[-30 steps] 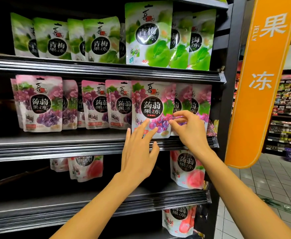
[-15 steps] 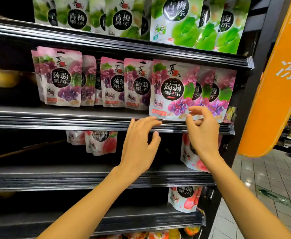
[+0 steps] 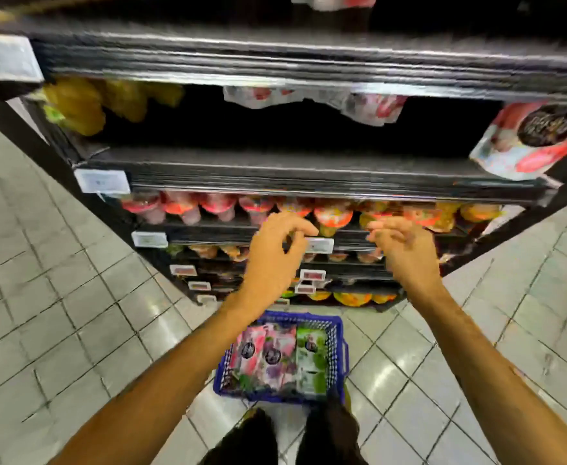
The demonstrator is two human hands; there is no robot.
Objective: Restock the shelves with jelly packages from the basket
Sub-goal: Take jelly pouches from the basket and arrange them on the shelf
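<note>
A blue wire basket (image 3: 336, 347) stands on the floor just in front of my feet, at the foot of the black shelving (image 3: 275, 176). In it lie several jelly packages (image 3: 277, 355), pink, purple and green. My left hand (image 3: 272, 260) hangs in the air above the basket with fingers loosely curled and nothing in it. My right hand (image 3: 406, 253) is level with it to the right, fingers apart and also holding nothing. A pink peach jelly package (image 3: 530, 142) stands at the right end of an upper shelf. The picture is blurred by motion.
Lower shelves carry rows of jelly cups (image 3: 275, 206) in red, orange and yellow, with white price tags (image 3: 102, 181) on the shelf edges. Yellow bags (image 3: 84, 102) sit at the upper left. Grey floor tiles (image 3: 57, 313) spread on both sides of the shelving.
The view has swung down from the purple grape packages to the floor and the basket. Both hands have left the shelf edge and dropped lower, with nothing in them.
</note>
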